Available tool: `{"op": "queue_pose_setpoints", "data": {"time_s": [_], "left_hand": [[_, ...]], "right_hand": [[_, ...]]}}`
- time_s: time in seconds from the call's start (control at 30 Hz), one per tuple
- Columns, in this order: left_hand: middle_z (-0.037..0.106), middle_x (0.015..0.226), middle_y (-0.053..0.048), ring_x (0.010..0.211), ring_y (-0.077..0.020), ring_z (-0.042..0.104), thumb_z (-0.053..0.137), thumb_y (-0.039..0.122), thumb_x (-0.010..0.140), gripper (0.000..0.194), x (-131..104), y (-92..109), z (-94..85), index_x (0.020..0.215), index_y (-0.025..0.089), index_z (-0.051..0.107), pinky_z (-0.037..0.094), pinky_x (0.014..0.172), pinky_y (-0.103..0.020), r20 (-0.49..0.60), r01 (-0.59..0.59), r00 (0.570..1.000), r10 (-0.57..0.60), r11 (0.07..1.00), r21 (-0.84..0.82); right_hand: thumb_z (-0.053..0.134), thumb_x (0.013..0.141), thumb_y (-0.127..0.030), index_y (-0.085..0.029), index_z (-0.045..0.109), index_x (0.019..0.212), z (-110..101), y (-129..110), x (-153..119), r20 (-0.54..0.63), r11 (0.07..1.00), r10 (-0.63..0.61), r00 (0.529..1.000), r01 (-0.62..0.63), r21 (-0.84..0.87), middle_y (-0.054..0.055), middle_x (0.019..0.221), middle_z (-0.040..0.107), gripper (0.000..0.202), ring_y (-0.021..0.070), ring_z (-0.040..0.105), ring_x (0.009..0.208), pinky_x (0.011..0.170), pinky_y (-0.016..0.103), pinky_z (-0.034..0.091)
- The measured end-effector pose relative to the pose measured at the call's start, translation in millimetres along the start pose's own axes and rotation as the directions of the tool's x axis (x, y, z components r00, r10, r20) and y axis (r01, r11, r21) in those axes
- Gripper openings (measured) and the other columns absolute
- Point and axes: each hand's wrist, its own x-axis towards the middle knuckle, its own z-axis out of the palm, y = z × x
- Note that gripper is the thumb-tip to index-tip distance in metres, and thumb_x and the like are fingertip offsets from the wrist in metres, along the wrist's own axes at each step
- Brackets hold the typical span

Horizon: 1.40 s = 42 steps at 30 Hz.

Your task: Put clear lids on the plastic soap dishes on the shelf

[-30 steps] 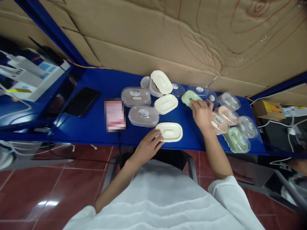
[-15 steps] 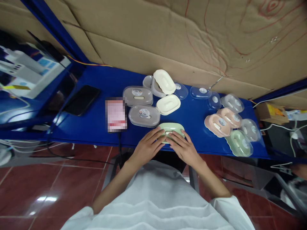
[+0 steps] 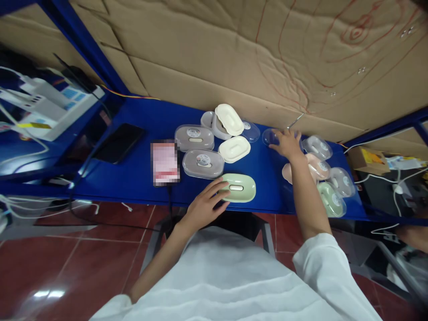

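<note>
A light green oval dish (image 3: pixel 245 189) with a pale slot-shaped piece in its middle lies near the front edge of the table. My left hand (image 3: pixel 209 200) rests on the dish's left end with fingers spread. My right hand (image 3: pixel 288 143) reaches to the back of the table, over a clear plastic lid (image 3: pixel 269 137). Its thumb and fingers are apart, spread across the lid, which lies flat. Part of the lid is hidden under the hand.
Two grey lidded boxes (image 3: pixel 203 163), cream dishes (image 3: pixel 234 149) and another clear lid (image 3: pixel 251 132) lie left of centre. Several pink, green and clear-lidded boxes (image 3: pixel 331 200) sit at right. A black phone (image 3: pixel 118 143) lies left. A cardboard wall (image 3: pixel 200 67) stands behind.
My right hand has left the green dish and moved right and back to the clear lid. My left hand stays at the dish's left end. The view has shifted slightly.
</note>
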Motion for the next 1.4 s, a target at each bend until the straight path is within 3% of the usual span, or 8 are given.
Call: {"op": "queue_pose_setpoints", "data": {"time_s": [0.17,0.33,0.47,0.63,0.9,1.2,1.3,1.4], "left_hand": [[0.049,0.165,-0.013,0.156,-0.0296,0.046,0.069,0.024,0.101,0.022,-0.6,1.4,-1.8,0.123,0.022,0.072,0.054,0.120,-0.046,0.007,0.032,0.999,-0.032,0.999,-0.023],[0.040,0.171,-0.010,0.155,-0.0291,0.048,0.069,0.031,0.101,0.029,-1.5,0.5,-4.5,0.130,0.027,0.069,0.049,0.124,-0.048,0.061,0.136,0.990,-0.130,0.986,-0.092],[0.037,0.173,-0.010,0.159,-0.0289,0.042,0.073,0.032,0.099,0.069,-0.7,-1.0,-5.0,0.161,0.033,0.042,0.043,0.128,-0.050,0.110,0.212,0.974,-0.198,0.967,-0.140],[0.035,0.175,-0.011,0.162,-0.0291,0.035,0.073,0.037,0.100,0.090,0.0,-3.0,-4.9,0.171,0.038,0.017,0.038,0.131,-0.052,0.135,0.208,0.973,-0.188,0.965,-0.158],[0.039,0.172,-0.009,0.160,-0.0294,0.039,0.074,0.043,0.099,0.087,0.1,-3.0,-8.0,0.170,0.039,0.024,0.037,0.131,-0.050,0.216,0.269,0.948,-0.233,0.950,-0.157],[0.041,0.169,-0.011,0.157,-0.0312,0.042,0.078,0.042,0.095,0.086,0.2,-2.8,-7.5,0.168,0.037,0.032,0.039,0.130,-0.052,0.214,0.281,0.945,-0.246,0.948,-0.150],[0.042,0.167,-0.011,0.156,-0.0312,0.043,0.078,0.040,0.096,0.086,-0.5,-0.5,-7.5,0.168,0.037,0.031,0.041,0.129,-0.051,0.194,0.277,0.949,-0.248,0.951,-0.136],[0.042,0.167,-0.011,0.156,-0.0304,0.043,0.076,0.035,0.097,0.086,-2.2,4.3,-7.1,0.168,0.036,0.029,0.042,0.128,-0.050,0.172,0.255,0.956,-0.237,0.962,-0.095]], "right_hand": [[0.076,0.090,-0.051,-0.028,0.046,0.162,2.9,3.8,-35.2,0.094,0.971,-0.148,0.985,0.126,0.205,0.020,0.158,0.046,0.082,0.0433,0.050,0.143,0.115,0.071,0.038],[0.073,0.094,-0.055,-0.034,0.048,0.159,-6.2,-24.4,-96.2,0.017,0.892,-0.256,0.967,0.229,0.390,0.014,0.160,0.050,0.073,0.0399,0.049,0.148,0.119,0.068,0.040],[0.069,0.099,-0.056,-0.037,0.045,0.161,-13.4,-67.4,-152.1,-0.072,0.746,-0.428,0.901,0.397,0.534,0.009,0.167,0.046,0.070,0.0329,0.047,0.153,0.123,0.057,0.043],[0.061,0.106,-0.045,-0.033,0.044,0.164,2.4,-116.1,-192.0,-0.164,0.699,-0.570,0.805,0.580,0.419,0.010,0.175,0.034,0.061,0.0328,0.027,0.165,0.128,0.057,0.038],[0.064,0.105,-0.045,-0.032,0.049,0.161,14.0,-117.9,-200.5,-0.252,0.718,-0.626,0.738,0.672,0.183,0.011,0.171,0.041,0.059,0.0387,0.034,0.159,0.121,0.061,0.044],[0.062,0.101,-0.058,-0.041,0.052,0.159,18.4,-116.8,-196.8,-0.123,0.739,-0.577,0.807,0.580,0.341,0.006,0.173,0.039,0.061,0.0396,0.032,0.161,0.123,0.064,0.040],[0.041,0.108,-0.063,-0.037,0.039,0.167,8.8,-105.3,-180.7,-0.153,0.646,-0.588,0.794,0.575,0.501,0.004,0.174,0.038,0.064,0.0336,0.031,0.163,0.128,0.061,0.036],[0.019,0.114,-0.050,-0.032,0.036,0.169,-4.4,-98.0,-143.1,-0.222,0.659,-0.458,0.861,0.496,0.565,0.004,0.171,0.043,0.060,0.0255,0.033,0.163,0.131,0.053,0.032]]}}
